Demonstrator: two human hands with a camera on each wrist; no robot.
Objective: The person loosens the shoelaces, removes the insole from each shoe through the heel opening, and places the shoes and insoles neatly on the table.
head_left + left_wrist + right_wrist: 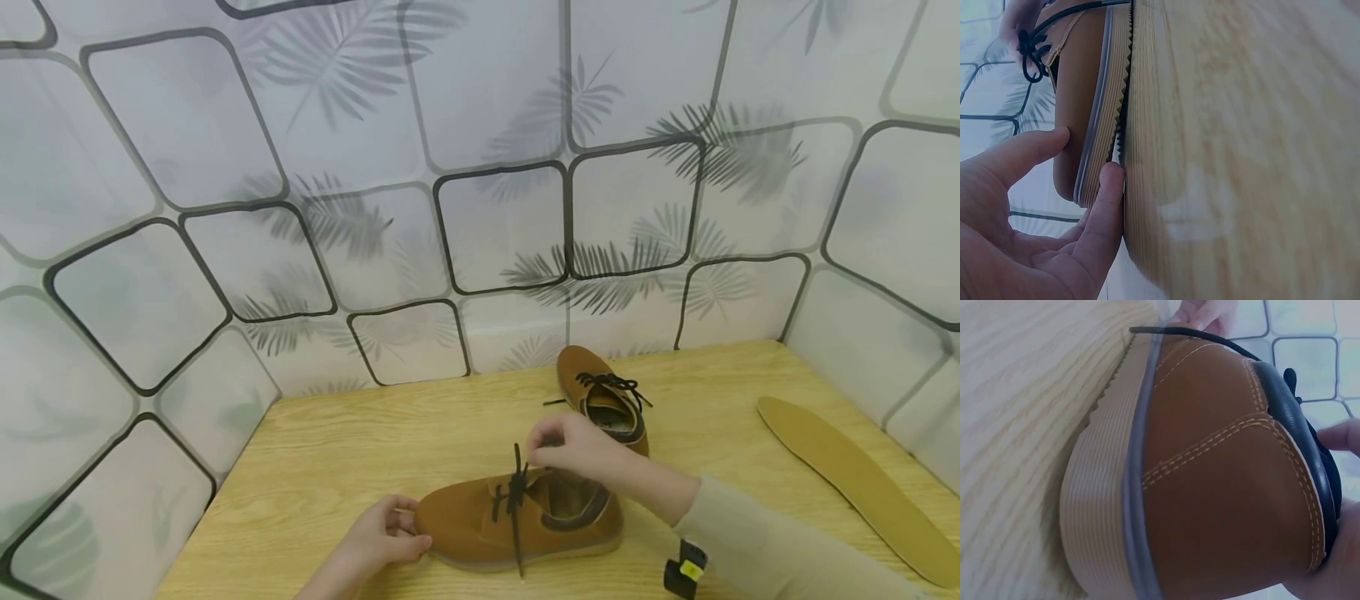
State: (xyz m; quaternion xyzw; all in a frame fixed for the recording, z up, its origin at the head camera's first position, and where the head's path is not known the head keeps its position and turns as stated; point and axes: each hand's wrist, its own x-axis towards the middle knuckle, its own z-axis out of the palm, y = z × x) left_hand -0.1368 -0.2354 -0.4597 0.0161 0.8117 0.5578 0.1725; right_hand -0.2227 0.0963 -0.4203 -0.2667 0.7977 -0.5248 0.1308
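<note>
You've got a near brown shoe (457,517), a far brown shoe (579,363), plus a tan insole (855,492) on your wood-grain table (360,442).

Near shoe (456,518) smooth, leather-like; sole (1094,506) ridged; table (337,458) wood-grained.

Far shoe (581,365) behind near shoe (459,518); insole (857,481) right.
</note>
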